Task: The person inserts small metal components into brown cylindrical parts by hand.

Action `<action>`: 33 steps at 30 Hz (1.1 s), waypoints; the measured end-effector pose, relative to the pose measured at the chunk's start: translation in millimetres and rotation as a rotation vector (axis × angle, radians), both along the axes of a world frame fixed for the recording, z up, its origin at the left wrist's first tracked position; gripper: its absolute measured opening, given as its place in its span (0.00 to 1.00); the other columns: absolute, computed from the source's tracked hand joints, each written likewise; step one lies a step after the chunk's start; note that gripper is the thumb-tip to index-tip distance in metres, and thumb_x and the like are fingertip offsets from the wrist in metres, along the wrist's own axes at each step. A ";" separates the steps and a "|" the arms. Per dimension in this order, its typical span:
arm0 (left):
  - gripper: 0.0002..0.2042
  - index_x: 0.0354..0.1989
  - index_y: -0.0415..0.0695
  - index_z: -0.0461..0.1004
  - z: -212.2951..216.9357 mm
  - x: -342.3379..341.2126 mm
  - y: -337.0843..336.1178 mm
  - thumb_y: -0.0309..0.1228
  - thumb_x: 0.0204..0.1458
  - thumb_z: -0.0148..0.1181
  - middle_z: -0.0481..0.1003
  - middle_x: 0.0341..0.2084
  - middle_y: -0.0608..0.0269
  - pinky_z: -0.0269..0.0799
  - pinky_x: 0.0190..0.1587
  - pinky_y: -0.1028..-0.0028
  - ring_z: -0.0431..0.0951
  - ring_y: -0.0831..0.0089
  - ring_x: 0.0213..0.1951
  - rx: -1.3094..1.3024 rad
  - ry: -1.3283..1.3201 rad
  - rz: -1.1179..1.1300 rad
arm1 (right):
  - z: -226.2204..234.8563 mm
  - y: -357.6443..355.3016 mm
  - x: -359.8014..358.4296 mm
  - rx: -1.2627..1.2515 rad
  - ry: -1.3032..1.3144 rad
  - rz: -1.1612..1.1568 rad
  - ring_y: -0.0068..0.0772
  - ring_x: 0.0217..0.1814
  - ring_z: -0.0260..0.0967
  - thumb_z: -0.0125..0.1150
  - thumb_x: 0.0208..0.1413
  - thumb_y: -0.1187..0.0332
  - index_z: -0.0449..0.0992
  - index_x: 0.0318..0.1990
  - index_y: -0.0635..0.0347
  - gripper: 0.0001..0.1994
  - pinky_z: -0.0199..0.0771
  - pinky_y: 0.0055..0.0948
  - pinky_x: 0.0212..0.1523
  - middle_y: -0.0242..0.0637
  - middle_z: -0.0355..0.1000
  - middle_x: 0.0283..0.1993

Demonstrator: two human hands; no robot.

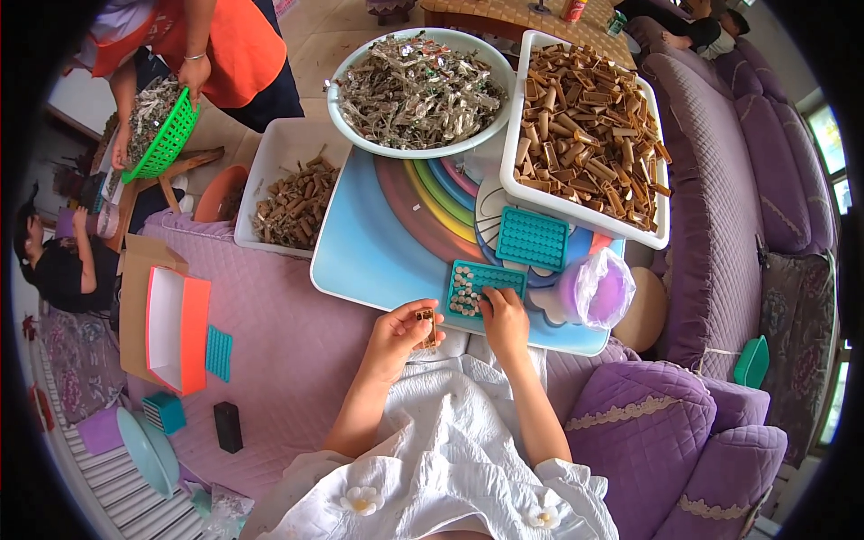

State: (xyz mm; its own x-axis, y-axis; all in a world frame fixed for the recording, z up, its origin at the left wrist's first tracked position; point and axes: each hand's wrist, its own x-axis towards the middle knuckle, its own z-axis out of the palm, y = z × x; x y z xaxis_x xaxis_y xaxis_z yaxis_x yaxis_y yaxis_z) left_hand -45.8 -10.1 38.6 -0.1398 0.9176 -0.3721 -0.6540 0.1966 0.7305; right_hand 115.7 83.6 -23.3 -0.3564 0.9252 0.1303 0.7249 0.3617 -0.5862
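Near the table's front edge, my left hand [396,340] is closed round a small brown trough-shaped piece [426,326], held upright between thumb and fingers. My right hand [507,324] reaches into a teal tray with small hollows [516,279]. Its fingertips are bent together over the tray; whether a piece is between them is hidden. Small round whitish pieces [463,292] lie loose in the tray's left part. Just behind it lies a second teal tray [532,238] with rows of hollows. A purple tub lined with a clear bag [598,290] stands right of my right hand.
On the blue rainbow-patterned table [355,238] stand a heaped round basin [337,112] and a white bin [513,175] of brown pieces. Another white bin [261,171] sits left. An orange-red box [193,333] lies on the purple couch cover. A person holds a green basket [166,148].
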 end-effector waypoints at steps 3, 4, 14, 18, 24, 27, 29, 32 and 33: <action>0.15 0.44 0.37 0.64 -1.1 -0.5 -2.2 0.26 0.47 0.54 0.71 0.32 0.59 0.73 0.33 0.74 0.74 0.71 0.30 -0.015 -0.007 -0.010 | -1.3 3.4 -3.4 0.041 -0.006 0.040 0.39 0.33 0.65 0.56 0.41 0.72 0.72 0.31 0.58 0.06 0.67 0.33 0.30 0.36 0.66 0.29; 0.16 0.44 0.37 0.64 -1.4 -0.2 -2.7 0.26 0.46 0.54 0.71 0.32 0.59 0.73 0.33 0.74 0.74 0.71 0.30 -0.025 -0.009 -0.017 | -2.5 4.6 -3.6 0.041 -0.006 0.040 0.39 0.33 0.65 0.56 0.41 0.72 0.72 0.31 0.58 0.06 0.67 0.33 0.30 0.36 0.66 0.29; 0.19 0.45 0.38 0.64 -0.4 6.5 -7.3 0.28 0.44 0.57 0.71 0.32 0.61 0.73 0.34 0.75 0.74 0.72 0.30 -0.022 -0.052 -0.069 | 63.1 -18.3 -17.6 0.105 0.498 0.168 0.31 0.27 0.67 0.59 0.36 0.82 0.73 0.27 0.61 0.08 0.67 0.23 0.26 0.35 0.68 0.26; 0.20 0.45 0.37 0.65 1.0 8.8 -5.9 0.30 0.43 0.59 0.71 0.32 0.63 0.72 0.34 0.76 0.73 0.75 0.30 0.019 -0.025 -0.087 | 79.3 -27.5 -24.1 0.192 0.496 0.310 0.31 0.26 0.64 0.60 0.33 0.80 0.73 0.29 0.59 0.11 0.66 0.25 0.25 0.33 0.67 0.26; 0.15 0.45 0.38 0.65 -3.0 10.6 -5.0 0.26 0.48 0.52 0.70 0.29 0.65 0.71 0.33 0.78 0.72 0.77 0.28 -0.065 -0.002 -0.038 | 74.4 -24.1 -22.3 0.220 0.392 0.468 0.30 0.25 0.63 0.60 0.33 0.78 0.73 0.33 0.58 0.13 0.65 0.25 0.24 0.31 0.67 0.27; 0.13 0.44 0.38 0.66 -8.9 9.4 -6.3 0.27 0.49 0.50 0.70 0.29 0.64 0.71 0.32 0.78 0.72 0.77 0.27 -0.061 -0.063 0.014 | 72.1 -27.5 -16.5 -0.032 0.491 0.386 0.28 0.25 0.64 0.57 0.38 0.80 0.72 0.34 0.60 0.12 0.65 0.23 0.25 0.34 0.67 0.28; 0.12 0.42 0.38 0.66 -10.0 8.2 -5.3 0.27 0.49 0.48 0.70 0.28 0.62 0.70 0.30 0.79 0.72 0.77 0.26 -0.090 0.005 0.014 | 58.7 -24.8 -9.9 -0.232 0.630 0.155 0.24 0.26 0.65 0.53 0.42 0.81 0.71 0.34 0.64 0.09 0.65 0.20 0.26 0.37 0.68 0.29; 0.11 0.41 0.38 0.66 -13.2 4.6 -3.8 0.26 0.49 0.47 0.70 0.28 0.61 0.69 0.28 0.81 0.72 0.78 0.25 -0.097 0.032 0.035 | 41.6 -15.2 0.7 -0.275 0.449 -0.027 0.28 0.24 0.64 0.56 0.41 0.78 0.72 0.32 0.63 0.08 0.65 0.23 0.24 0.37 0.68 0.29; 0.11 0.40 0.38 0.66 -15.8 3.2 -3.9 0.27 0.49 0.47 0.70 0.28 0.60 0.69 0.28 0.81 0.72 0.78 0.24 -0.074 0.030 0.037 | 33.6 -15.3 3.2 -0.275 0.448 -0.029 0.28 0.24 0.64 0.56 0.41 0.78 0.72 0.32 0.63 0.08 0.65 0.23 0.24 0.37 0.68 0.29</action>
